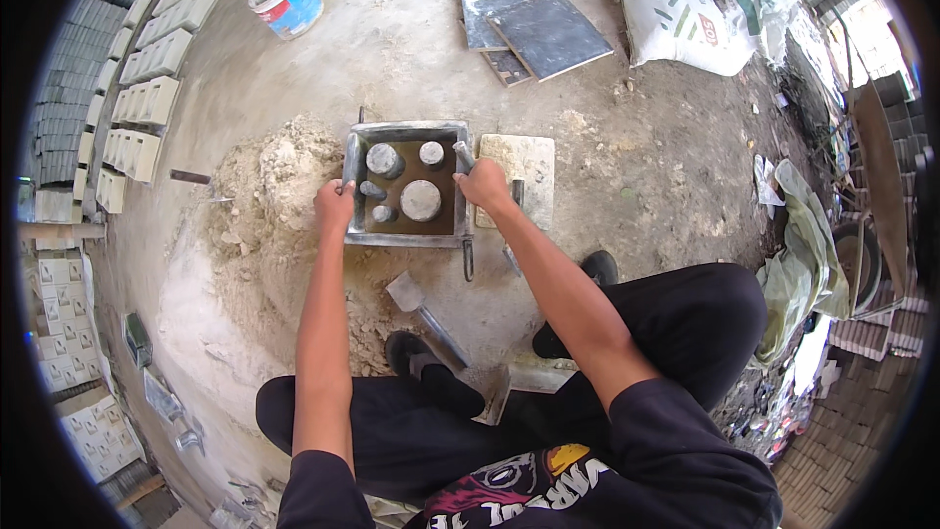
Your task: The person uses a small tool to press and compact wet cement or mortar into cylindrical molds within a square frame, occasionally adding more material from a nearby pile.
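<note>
A square grey metal mould (406, 238) sits on the ground in front of me. Inside it, several round cylinders of different sizes stand over a brown bottom, among them a wide one (421, 201). My left hand (334, 204) is closed on the mould's left wall. At the right wall, my right hand (483, 183) grips the mould's edge, and a short grey rod (462, 152) sticks out above its fingers. A pale square board (534, 162) lies just to the right, partly behind that hand. Between my feet and the mould lies a flat-bladed scraper (431, 318).
A heap of pale powder (279, 176) lies left of the mould. Farther off are a paint bucket (286, 2), dark square plates (553, 34) and a white sack (681, 15). Rows of cream blocks (147, 103) line the left side. A green-grey sheet (803, 260) lies right.
</note>
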`<act>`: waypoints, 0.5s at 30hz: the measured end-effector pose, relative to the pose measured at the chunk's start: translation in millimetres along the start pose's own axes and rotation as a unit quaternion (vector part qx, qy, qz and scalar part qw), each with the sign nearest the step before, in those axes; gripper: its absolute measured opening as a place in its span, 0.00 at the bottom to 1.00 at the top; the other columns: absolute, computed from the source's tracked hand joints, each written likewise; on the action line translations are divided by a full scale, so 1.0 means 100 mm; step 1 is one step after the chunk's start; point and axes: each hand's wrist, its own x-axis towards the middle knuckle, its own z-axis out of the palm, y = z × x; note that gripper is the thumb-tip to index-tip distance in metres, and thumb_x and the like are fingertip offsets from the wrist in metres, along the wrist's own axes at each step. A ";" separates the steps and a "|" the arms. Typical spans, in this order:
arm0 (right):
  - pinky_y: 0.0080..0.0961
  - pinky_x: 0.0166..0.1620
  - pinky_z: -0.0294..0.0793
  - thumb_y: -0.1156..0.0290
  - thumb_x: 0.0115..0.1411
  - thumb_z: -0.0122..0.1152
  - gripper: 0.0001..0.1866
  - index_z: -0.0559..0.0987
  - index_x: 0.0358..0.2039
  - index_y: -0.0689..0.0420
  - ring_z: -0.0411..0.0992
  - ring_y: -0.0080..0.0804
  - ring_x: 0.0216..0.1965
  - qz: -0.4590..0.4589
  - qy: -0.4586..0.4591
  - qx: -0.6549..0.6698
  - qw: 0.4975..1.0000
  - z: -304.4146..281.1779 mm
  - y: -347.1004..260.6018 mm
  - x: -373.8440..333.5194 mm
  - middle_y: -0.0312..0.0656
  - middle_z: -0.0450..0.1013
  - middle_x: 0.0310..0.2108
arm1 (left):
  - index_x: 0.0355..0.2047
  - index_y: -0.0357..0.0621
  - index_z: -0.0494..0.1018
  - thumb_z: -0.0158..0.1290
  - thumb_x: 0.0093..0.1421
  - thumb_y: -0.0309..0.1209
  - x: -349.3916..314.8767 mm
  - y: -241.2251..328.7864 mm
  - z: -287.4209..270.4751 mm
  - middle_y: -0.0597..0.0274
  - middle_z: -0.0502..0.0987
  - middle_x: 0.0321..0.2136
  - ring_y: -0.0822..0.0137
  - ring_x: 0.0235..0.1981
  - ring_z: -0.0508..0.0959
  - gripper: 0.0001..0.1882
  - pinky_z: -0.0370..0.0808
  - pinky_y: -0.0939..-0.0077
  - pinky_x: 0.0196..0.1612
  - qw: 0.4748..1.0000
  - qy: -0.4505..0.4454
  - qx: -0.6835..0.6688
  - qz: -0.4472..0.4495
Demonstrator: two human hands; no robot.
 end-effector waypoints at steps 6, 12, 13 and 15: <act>0.38 0.33 0.73 0.48 0.50 0.69 0.28 0.81 0.23 0.67 0.77 0.44 0.26 0.028 -0.037 -0.044 0.998 -0.19 0.00 0.03 0.53 0.75 0.20 | 0.33 0.39 0.75 0.50 0.62 0.45 -0.18 0.06 0.16 0.45 0.78 0.28 0.45 0.33 0.79 0.19 0.72 0.56 0.35 0.997 0.063 -0.004 0.040; 0.35 0.25 0.65 0.49 0.59 0.61 0.28 0.77 0.18 0.64 0.67 0.33 0.17 -0.004 0.044 0.114 0.993 -0.62 -0.60 -0.43 0.41 0.69 0.13 | 0.49 0.41 0.68 0.36 0.69 0.44 -0.33 0.06 0.11 0.44 0.75 0.43 0.43 0.43 0.75 0.21 0.71 0.48 0.45 0.995 0.058 0.080 0.014; 0.34 0.22 0.62 0.49 0.61 0.60 0.29 0.75 0.16 0.63 0.64 0.28 0.15 -0.011 0.035 0.126 0.991 -0.72 -0.79 -0.49 0.37 0.66 0.11 | 0.51 0.41 0.68 0.36 0.69 0.44 -0.34 0.00 0.09 0.45 0.75 0.43 0.44 0.45 0.75 0.22 0.70 0.49 0.47 0.995 0.077 0.057 0.036; 0.28 0.20 0.55 0.49 0.64 0.57 0.30 0.71 0.13 0.60 0.58 0.20 0.14 -0.014 0.059 0.174 0.983 -0.96 -1.04 -0.57 0.31 0.61 0.10 | 0.53 0.41 0.67 0.36 0.69 0.44 -0.42 0.09 0.21 0.48 0.75 0.46 0.48 0.49 0.74 0.23 0.69 0.51 0.50 0.989 0.113 0.082 0.037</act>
